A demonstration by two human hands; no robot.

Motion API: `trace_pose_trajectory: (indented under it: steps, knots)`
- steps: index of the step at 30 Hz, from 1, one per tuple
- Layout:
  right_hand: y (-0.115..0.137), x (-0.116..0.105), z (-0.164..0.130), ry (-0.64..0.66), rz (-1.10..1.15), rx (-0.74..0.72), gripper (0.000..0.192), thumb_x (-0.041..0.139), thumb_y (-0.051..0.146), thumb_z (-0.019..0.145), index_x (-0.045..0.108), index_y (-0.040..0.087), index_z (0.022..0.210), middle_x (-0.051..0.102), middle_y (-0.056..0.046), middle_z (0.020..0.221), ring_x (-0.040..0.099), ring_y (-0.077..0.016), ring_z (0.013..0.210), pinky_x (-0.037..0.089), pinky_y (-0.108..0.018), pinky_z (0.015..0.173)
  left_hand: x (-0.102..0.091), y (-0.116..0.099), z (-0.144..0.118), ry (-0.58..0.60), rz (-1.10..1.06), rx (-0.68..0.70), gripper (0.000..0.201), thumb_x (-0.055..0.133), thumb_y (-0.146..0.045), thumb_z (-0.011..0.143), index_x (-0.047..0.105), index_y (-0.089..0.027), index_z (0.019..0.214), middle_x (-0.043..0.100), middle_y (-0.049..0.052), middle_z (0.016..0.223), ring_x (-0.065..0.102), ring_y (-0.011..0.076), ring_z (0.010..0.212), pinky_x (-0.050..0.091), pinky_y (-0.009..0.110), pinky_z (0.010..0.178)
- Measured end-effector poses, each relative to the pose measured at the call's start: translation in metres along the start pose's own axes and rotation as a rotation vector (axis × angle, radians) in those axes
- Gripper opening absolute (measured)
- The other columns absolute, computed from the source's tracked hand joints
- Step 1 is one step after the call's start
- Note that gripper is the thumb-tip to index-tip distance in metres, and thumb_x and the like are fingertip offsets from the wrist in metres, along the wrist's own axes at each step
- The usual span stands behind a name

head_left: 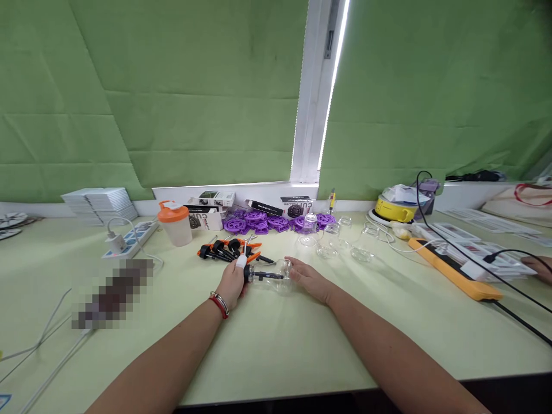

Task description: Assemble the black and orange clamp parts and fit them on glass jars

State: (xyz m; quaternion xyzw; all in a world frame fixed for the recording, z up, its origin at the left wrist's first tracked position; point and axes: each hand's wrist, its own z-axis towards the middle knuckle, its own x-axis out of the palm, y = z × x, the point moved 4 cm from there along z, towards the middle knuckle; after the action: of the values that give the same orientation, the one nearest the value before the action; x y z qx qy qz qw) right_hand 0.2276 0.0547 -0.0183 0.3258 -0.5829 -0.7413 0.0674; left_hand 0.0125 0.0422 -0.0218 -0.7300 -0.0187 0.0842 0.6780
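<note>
A clear glass bottle (278,284) lies on its side just over the table, with a black tube (268,276) running inside it. My left hand (233,282) closes round the black top at its neck; a white covering shows on the thumb. The bottle's wide base is in my right hand (308,279), its fingers curved against the glass. Just beyond my left hand lie several black and orange dispenser tops (222,250) with thin metal spouts. Several similar clear glass vessels (364,244) stand farther back to the right.
Purple plastic parts (254,221) and cup holder boxes (204,219) line the back. At left are an orange-lidded shaker cup (176,224), a white power strip (131,238) and cables. A yellow pot (392,208), an orange power strip (452,270) and another person's hand (539,267) are at right.
</note>
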Motion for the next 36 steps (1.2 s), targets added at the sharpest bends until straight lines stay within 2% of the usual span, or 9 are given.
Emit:
trace_pose_trajectory:
  steps: [4,9,13,16,20,23,26,30,36]
  knots:
    - [0.002,0.001,-0.001,0.014,0.036,-0.035,0.063,0.036,0.066,0.081,0.054,0.024,0.125,0.028,-0.005,0.146,0.027,-0.0279,0.133,0.018,-0.044,0.110,-0.001,0.000,-0.001,0.003,-0.008,-0.019,0.047,0.036,-0.065,0.079,0.044,-0.020,0.069,0.047,-0.004,0.047,0.035,0.0082,0.028,0.023,0.021,0.026]
    - [-0.009,-0.002,-0.002,0.022,0.005,-0.037,0.105,0.073,0.053,0.062,0.013,0.028,0.143,0.020,-0.012,0.148,0.026,-0.0277,0.133,0.025,-0.045,0.106,-0.001,0.001,0.001,-0.006,-0.019,-0.014,0.045,0.037,-0.064,0.080,0.044,-0.020,0.070,0.048,-0.004,0.048,0.035,0.0087,0.029,0.024,0.021,0.026]
    - [-0.018,-0.003,-0.001,0.022,-0.033,0.001,0.096,0.074,0.050,0.061,0.023,0.026,0.139,0.033,-0.013,0.140,0.033,-0.0289,0.128,0.030,-0.046,0.103,-0.001,0.003,0.003,0.009,-0.038,0.006,0.045,0.036,-0.062,0.081,0.046,-0.019,0.071,0.049,-0.003,0.049,0.036,0.0084,0.030,0.026,0.021,0.028]
    - [-0.019,-0.003,0.000,0.023,-0.002,0.041,0.085,0.068,0.054,0.067,0.030,0.025,0.137,0.025,-0.013,0.146,0.036,-0.0298,0.126,0.033,-0.045,0.101,-0.001,0.003,0.003,0.012,-0.042,0.009,0.045,0.037,-0.061,0.080,0.048,-0.018,0.072,0.050,-0.003,0.050,0.036,0.0081,0.030,0.025,0.021,0.029]
    - [-0.007,-0.002,0.000,0.025,-0.036,-0.002,0.058,0.053,0.061,0.076,0.057,0.020,0.117,0.021,-0.010,0.148,0.027,-0.0298,0.132,0.027,-0.043,0.106,0.000,0.001,0.001,0.022,-0.044,0.013,0.046,0.039,-0.063,0.078,0.047,-0.019,0.072,0.049,-0.004,0.049,0.035,0.0084,0.030,0.025,0.022,0.028]
    - [0.002,-0.002,-0.002,0.033,-0.065,-0.005,0.057,0.045,0.064,0.079,0.064,0.018,0.106,0.026,-0.009,0.147,0.020,-0.0287,0.136,0.021,-0.041,0.109,0.000,-0.001,0.001,0.021,-0.053,0.006,0.045,0.040,-0.064,0.077,0.045,-0.019,0.068,0.048,-0.004,0.048,0.034,0.0081,0.029,0.026,0.022,0.028]
    - [0.000,-0.003,-0.003,0.041,-0.028,0.045,0.065,0.047,0.064,0.078,0.050,0.020,0.127,0.023,-0.011,0.147,0.020,-0.0286,0.136,0.021,-0.043,0.109,0.000,-0.001,0.001,0.038,-0.061,0.024,0.045,0.039,-0.063,0.078,0.043,-0.020,0.067,0.048,-0.004,0.048,0.034,0.0078,0.029,0.026,0.022,0.028]
    - [-0.007,-0.004,-0.004,0.046,0.002,0.019,0.104,0.072,0.053,0.063,0.013,0.026,0.144,0.026,-0.014,0.145,0.028,-0.0285,0.132,0.027,-0.046,0.105,-0.001,-0.001,0.002,0.048,-0.057,0.037,0.046,0.038,-0.064,0.079,0.041,-0.020,0.065,0.049,-0.003,0.047,0.034,0.0079,0.028,0.026,0.022,0.028]
    - [-0.017,-0.003,-0.001,0.039,0.003,0.037,0.094,0.070,0.052,0.064,0.023,0.026,0.141,0.028,-0.013,0.144,0.033,-0.0303,0.128,0.029,-0.048,0.104,-0.001,-0.001,0.002,0.036,-0.067,0.016,0.044,0.039,-0.061,0.079,0.042,-0.020,0.064,0.049,-0.004,0.047,0.034,0.0077,0.029,0.025,0.021,0.027]
